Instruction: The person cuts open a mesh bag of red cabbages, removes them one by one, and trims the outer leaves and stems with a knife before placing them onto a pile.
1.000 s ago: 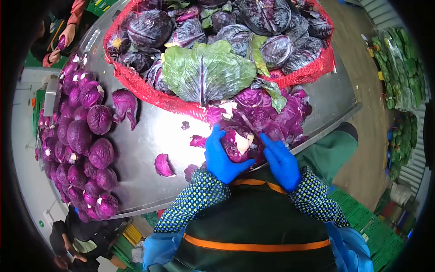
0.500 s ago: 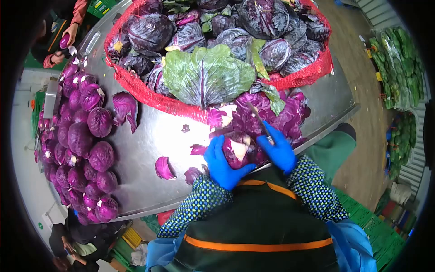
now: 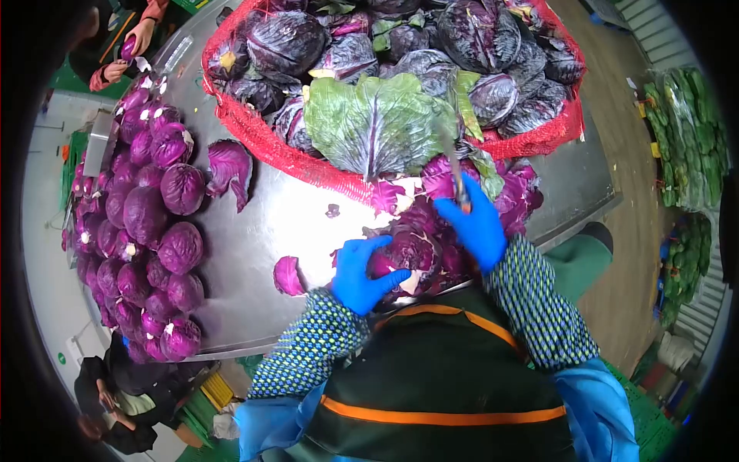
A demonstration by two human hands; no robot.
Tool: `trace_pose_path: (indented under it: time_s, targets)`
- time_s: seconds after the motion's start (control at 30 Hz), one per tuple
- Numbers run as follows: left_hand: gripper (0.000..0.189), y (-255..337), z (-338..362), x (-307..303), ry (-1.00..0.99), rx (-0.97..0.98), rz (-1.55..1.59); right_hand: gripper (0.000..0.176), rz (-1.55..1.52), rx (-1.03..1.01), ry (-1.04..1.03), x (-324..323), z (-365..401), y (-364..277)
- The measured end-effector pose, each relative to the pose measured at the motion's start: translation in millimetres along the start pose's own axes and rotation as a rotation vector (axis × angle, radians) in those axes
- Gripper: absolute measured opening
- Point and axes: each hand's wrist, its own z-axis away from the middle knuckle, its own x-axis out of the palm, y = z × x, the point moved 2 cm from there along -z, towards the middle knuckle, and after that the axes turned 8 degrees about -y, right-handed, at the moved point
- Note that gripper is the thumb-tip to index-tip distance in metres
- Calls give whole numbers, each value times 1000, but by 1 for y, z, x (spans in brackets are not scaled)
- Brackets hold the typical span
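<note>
My left hand [image 3: 363, 276], in a blue glove, grips the side of a red cabbage [image 3: 412, 252] with the thumb and fingers spread around it. The cabbage rests near the table's front edge, its pale cut stem turned toward me. In my gloved right hand [image 3: 479, 225] is a knife [image 3: 456, 171], its blade pointing up and away and blurred. The blade is apart from the cabbage. Loose purple leaves [image 3: 517, 192] lie under and behind both hands. One large green leaf [image 3: 373, 123] hangs over the edge of a red net sack [image 3: 308, 171] full of untrimmed cabbages.
Trimmed red cabbages [image 3: 146, 215] are piled along the left of the metal table [image 3: 239, 296]. Single leaves [image 3: 229, 171] lie on the table. A co-worker's hands [image 3: 138, 38] hold a cabbage at the upper left; another person [image 3: 115, 400] is lower left. Bagged green vegetables [image 3: 685, 138] stand right.
The knife and my right hand have lifted up and away from the cabbage. My left hand has moved slightly down-left, and the cabbage is turned so its cut stem faces me. The whole view has shifted.
</note>
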Motion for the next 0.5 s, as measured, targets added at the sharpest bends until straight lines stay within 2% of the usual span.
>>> trace_pose_path:
  time_s: [0.03,0.07,0.13,0.17,0.23,0.27,0.33,0.4,0.47,0.5]
  targets:
    - [61,1,-6,-8,-97,-45,-3,49,216,-155,-10,4,15,1]
    - [58,4,-14,-15,-190,-89,-3,60,264,-118,-194,6,34,-7]
    - [55,5,-30,-28,-278,7,-131,64,320,11,-364,13,54,6]
    - [53,4,-39,-30,-293,57,-158,64,324,21,-375,13,55,8]
    - [33,10,-61,-37,-524,96,-253,66,-30,166,-423,13,55,14]
    - [25,10,-71,-38,-668,100,-272,66,-28,161,-420,14,55,21]
    - [16,-4,-86,-30,-513,318,-506,68,-143,120,-406,14,53,35]
    - [21,-41,-96,-31,-337,55,-294,73,-101,140,-388,13,57,23]
    - [29,-81,-100,-29,-341,-219,-433,72,-125,195,-429,12,57,20]
    - [39,-58,-78,-32,132,-25,-202,72,-129,196,-425,14,55,24]
